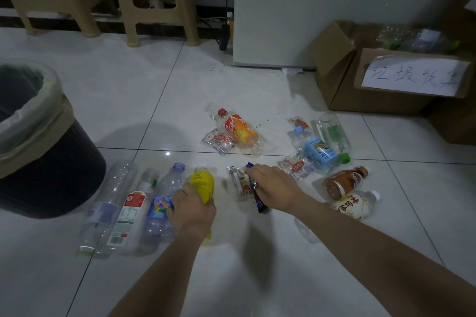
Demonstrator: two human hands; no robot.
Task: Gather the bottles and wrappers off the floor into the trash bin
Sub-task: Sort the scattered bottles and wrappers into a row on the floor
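My left hand (192,210) grips a yellow bottle (203,183) lying on the tiled floor, beside a purple-capped clear bottle (164,203), a red-labelled bottle (130,216) and a large clear bottle (108,206). My right hand (270,185) is closed on a dark blue wrapper (258,201), with a clear wrapper (238,183) just left of it. The black trash bin (38,141) with a clear liner stands at the left. Farther off lie an orange bottle (239,130), a blue-labelled bottle (318,150), a brown bottle (343,181) and a white-labelled bottle (354,204).
Small clear wrappers (219,140) lie by the orange bottle and another wrapper (296,166) by the blue-labelled one. A clear green-capped bottle (333,135) lies at the right. A cardboard box (386,69) with a paper sign stands back right, a white cabinet (322,8) behind, beige stool legs (154,8) at the back.
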